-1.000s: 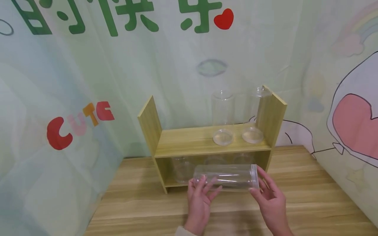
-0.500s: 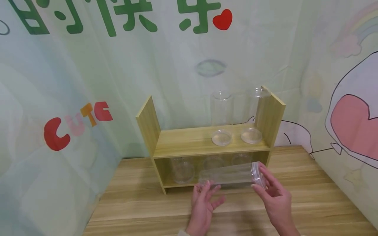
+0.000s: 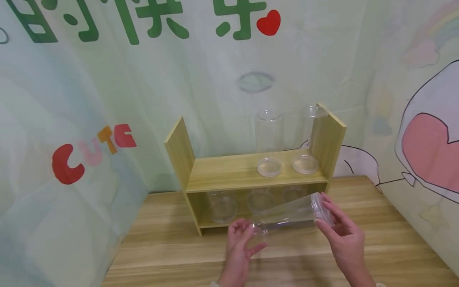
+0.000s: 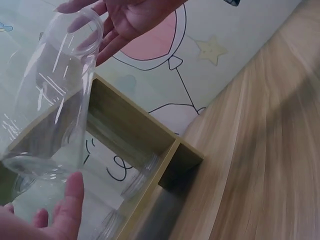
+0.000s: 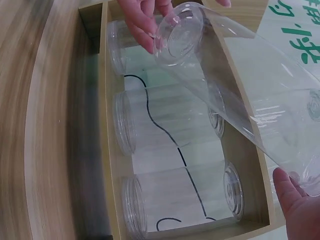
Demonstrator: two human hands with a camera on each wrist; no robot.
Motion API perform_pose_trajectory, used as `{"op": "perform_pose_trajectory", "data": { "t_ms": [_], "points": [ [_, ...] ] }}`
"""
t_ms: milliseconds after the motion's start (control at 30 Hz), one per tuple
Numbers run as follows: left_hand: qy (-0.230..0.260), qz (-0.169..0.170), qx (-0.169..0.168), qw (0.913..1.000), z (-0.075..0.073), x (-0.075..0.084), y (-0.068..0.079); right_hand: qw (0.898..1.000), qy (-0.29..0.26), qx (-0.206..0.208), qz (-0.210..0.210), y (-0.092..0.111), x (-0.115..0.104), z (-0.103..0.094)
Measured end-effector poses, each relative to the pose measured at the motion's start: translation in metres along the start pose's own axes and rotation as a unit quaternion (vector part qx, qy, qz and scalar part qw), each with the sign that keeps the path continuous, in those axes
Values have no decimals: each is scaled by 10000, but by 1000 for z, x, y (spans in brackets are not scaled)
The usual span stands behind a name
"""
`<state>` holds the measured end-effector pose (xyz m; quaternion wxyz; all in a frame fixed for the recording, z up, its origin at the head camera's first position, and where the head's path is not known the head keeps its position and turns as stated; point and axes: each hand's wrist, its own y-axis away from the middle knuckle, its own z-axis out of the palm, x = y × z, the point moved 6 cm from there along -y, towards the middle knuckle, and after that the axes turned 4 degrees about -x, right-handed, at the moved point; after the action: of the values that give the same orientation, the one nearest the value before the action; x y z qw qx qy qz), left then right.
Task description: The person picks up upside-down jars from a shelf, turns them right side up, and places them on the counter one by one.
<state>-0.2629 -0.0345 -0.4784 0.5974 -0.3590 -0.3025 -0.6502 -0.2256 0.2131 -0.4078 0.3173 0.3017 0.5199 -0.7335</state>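
Between both hands a clear cylindrical plastic jar (image 3: 287, 211) lies slanted in the air, its ridged end up at the right. My right hand (image 3: 342, 235) grips that end, thumb on the near side and fingers behind. At the lower end, my left hand (image 3: 238, 249) pinches the edge of the jar's round base, one finger stretched out away from it. The right wrist view shows the base (image 5: 179, 37) with left fingertips at its rim. In the left wrist view, the right fingers show through the clear wall at the far end.
A two-tier wooden rack (image 3: 226, 171) stands behind the jar on the wood-grain table (image 3: 161, 247). Two clear jars stand on its upper shelf, a middle one (image 3: 269, 166) and one by the right side panel (image 3: 305, 164). Below stand three more, the leftmost jar (image 3: 223, 208) plainest. Printed cloth walls surround the table.
The jar has gone from nearly level to tilted, its ridged end rising and shifting right with my right hand. My left hand's hold has moved onto the base edge.
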Motion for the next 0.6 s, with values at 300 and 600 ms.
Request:
{"op": "perform_pose_trajectory", "data": {
  "t_ms": [300, 600],
  "points": [
    [-712, 795, 41, 9943, -19, 39, 0, 9997, 142, -53, 200, -6, -5, -9],
    [-1390, 2337, 115, 9622, -34, 110, -15, 9991, 313, -94, 268, -8, -8, -28]
  ]
}}
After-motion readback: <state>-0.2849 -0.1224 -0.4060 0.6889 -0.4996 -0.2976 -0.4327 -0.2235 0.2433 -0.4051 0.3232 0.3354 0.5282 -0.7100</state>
